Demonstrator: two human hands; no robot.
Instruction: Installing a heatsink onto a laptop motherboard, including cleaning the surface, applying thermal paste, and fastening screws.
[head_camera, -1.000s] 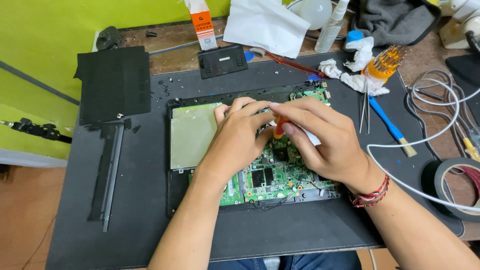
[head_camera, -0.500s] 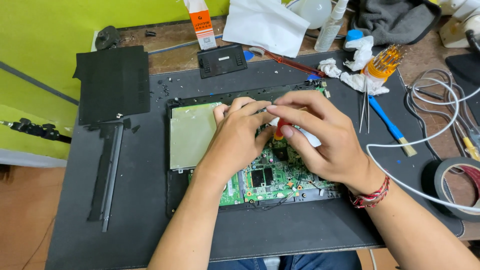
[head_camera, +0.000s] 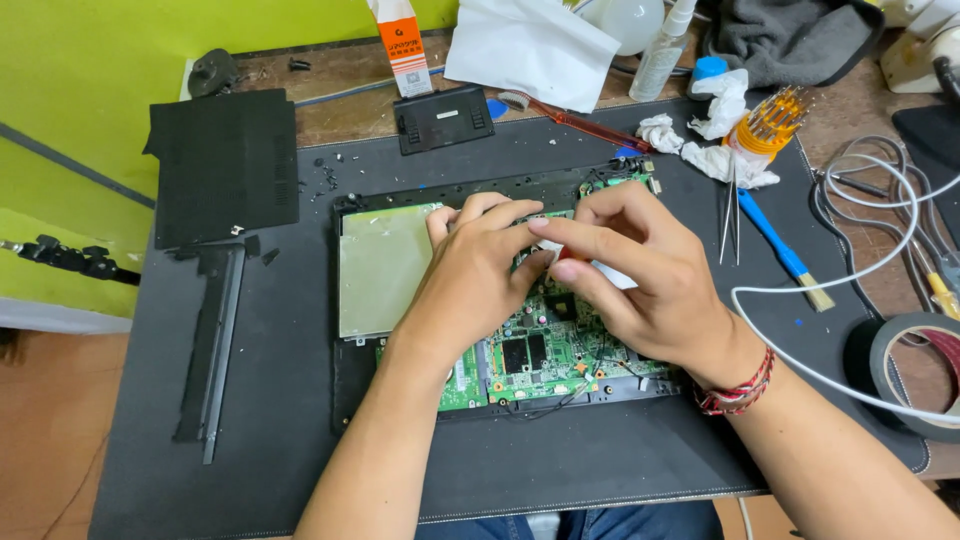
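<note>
Board: green rectangular circuit board (head_camera: 540, 350) in black laptop shell (head_camera: 350, 390), long axis left-right.
Left hand (head_camera: 470, 275): flat on board.
Right hand (head_camera: 630, 275): pinching small white piece (head_camera: 610, 275).

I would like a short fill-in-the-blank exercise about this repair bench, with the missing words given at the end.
1. Both hands, the left hand and the right hand, rest over a circuit board whose colour is ____.
2. The red braided bracelet is worn on the ____ wrist.
3. The brush with the blue handle lies on the ____ side of the right hand.
4. The open device sits on a mat whose colour is ____.

Missing words: green; right; right; black
</note>
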